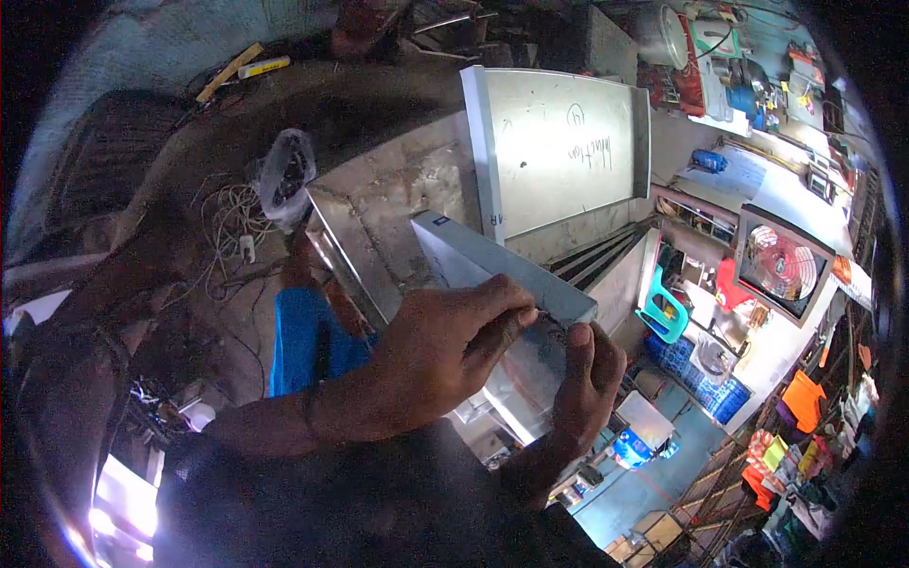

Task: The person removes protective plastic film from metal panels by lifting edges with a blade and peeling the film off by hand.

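Observation:
My left hand (454, 341) is closed in a pinch, with thumb and forefinger together over a grey sheet-metal tray (511, 263). A tiny dark, thin piece shows at its fingertips, too small to name. My right hand (589, 383) is curled at the tray's near right corner, its thumb up and its fingers closed. What the right fingers grip is hidden. The tray has a raised rim and lies tilted beneath both hands; part of it is covered by them.
A larger metal panel (568, 151) with handwriting lies beyond, on a worn work surface (417, 185). Left are a tangled cable (232, 222) and a clear plastic bag (287, 175). Right are a fan (781, 260), a green plastic stool (663, 308) and a blue crate (724, 399).

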### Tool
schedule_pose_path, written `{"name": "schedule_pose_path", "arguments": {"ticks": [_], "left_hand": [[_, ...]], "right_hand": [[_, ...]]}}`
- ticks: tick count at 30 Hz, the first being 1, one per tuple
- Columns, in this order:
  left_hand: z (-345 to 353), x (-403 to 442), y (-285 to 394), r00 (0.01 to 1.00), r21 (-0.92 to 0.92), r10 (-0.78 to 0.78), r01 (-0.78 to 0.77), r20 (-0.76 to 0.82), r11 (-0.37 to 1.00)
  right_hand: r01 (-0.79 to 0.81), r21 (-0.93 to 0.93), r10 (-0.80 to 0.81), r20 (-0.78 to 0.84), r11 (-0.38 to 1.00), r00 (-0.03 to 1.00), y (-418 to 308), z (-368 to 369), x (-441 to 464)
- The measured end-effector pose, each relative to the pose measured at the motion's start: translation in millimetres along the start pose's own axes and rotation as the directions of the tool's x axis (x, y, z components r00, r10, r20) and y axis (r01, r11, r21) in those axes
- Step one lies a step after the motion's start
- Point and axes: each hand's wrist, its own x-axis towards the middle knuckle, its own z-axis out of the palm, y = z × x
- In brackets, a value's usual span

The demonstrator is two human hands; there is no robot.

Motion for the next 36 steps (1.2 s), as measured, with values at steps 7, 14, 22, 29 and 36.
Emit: {"name": "schedule_pose_path", "arguments": {"ticks": [7,14,22,29,36], "left_hand": [[-9,8,7,0.995,0.046,-0.054,0.050,0.089,0.998],[-4,17,0,0.998,0.067,0.035,-0.039,0.053,0.997],[-8,9,6,0.995,0.056,-0.077,0.074,0.056,0.996],[-10,9,4,0.993,0.053,-0.068,0.063,0.093,0.997],[-11,14,7,0.986,0.030,-0.095,0.092,0.134,0.995]], "right_hand": [[-0.086,-0.099,0.087,0.010,0.991,0.996,-3,-2,1],[0.198,0.013,-0.195,-0.119,0.980,0.974,14,3,5],[0.000,-0.083,-0.002,-0.021,0.997,1.000,0,-2,2],[-0.046,-0.058,0.046,-0.001,0.997,0.999,6,0,0],[-0.034,-0.062,0.036,0.020,0.998,0.999,2,-3,1]]}}
